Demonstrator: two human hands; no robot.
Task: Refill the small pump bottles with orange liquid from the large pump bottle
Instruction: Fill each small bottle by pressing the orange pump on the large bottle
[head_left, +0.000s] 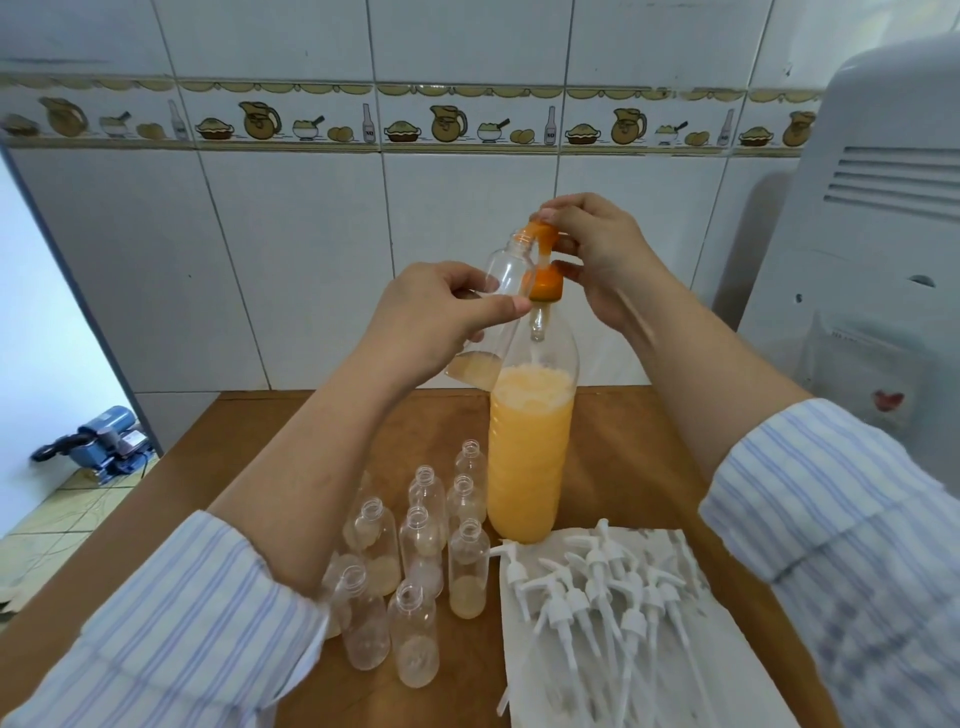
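The large clear bottle (527, 457) stands upright on the wooden table, more than half full of orange liquid. Its orange pump head (544, 260) is up at the top, and my right hand (605, 254) holds it with fingers on the nozzle end. My left hand (431, 317) grips a small clear bottle (501, 280), tilted so its open mouth meets the pump's spout. A little pale liquid lies in that bottle's bottom. Several uncapped small bottles (415, 571) stand in a cluster below, some with pale liquid at the bottom.
Several white pump tops (602, 587) lie on a white paper sheet (545, 691) at the table's right front. A white appliance (872, 249) stands at the right, a tiled wall behind. A blue machine (104, 441) sits on the floor at left.
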